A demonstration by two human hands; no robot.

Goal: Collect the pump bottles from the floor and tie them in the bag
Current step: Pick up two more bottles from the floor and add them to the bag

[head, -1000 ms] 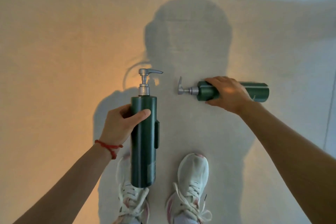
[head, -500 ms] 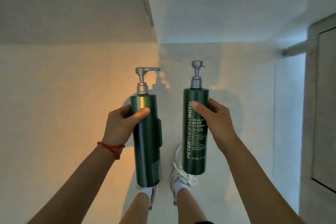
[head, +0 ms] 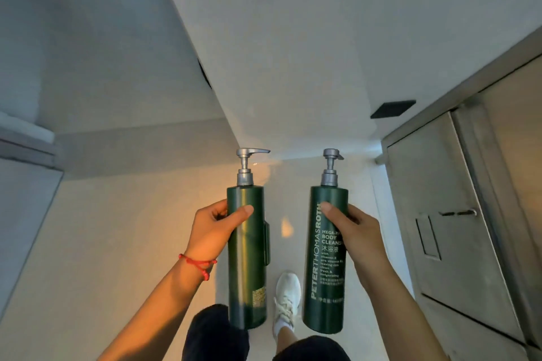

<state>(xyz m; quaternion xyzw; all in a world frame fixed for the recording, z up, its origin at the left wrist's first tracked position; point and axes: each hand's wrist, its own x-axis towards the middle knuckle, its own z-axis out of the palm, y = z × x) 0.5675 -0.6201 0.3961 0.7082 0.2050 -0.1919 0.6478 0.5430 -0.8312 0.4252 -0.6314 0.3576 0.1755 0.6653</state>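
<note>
Left hand: the left hand (head: 215,227), at centre-left of the frame, is curled round the upper body of the left bottle (head: 247,258), thumb across its front, fingers hidden behind it.
Right hand: the right hand (head: 356,227), at centre-right, grips the right bottle (head: 324,267) near its top, thumb on the front beside the label.
Left bottle: dark green, upright, held in the air above the floor (head: 102,243); its silver pump spout points to the right; a small printed patch sits low on its side.
Right bottle: dark green, upright, level with the other and apart from it; white lettering runs up its front and reads as a body cleanser; silver pump on top.
Wrist: a red string bracelet (head: 198,262) circles the left wrist.
Below: a white shoe (head: 287,299) shows between the two bottles at lower centre, with dark shorts at the bottom edge.
Surroundings: a pale wall (head: 293,38) fills the upper centre; grey cabinet doors (head: 457,228) stand at the right edge.
</note>
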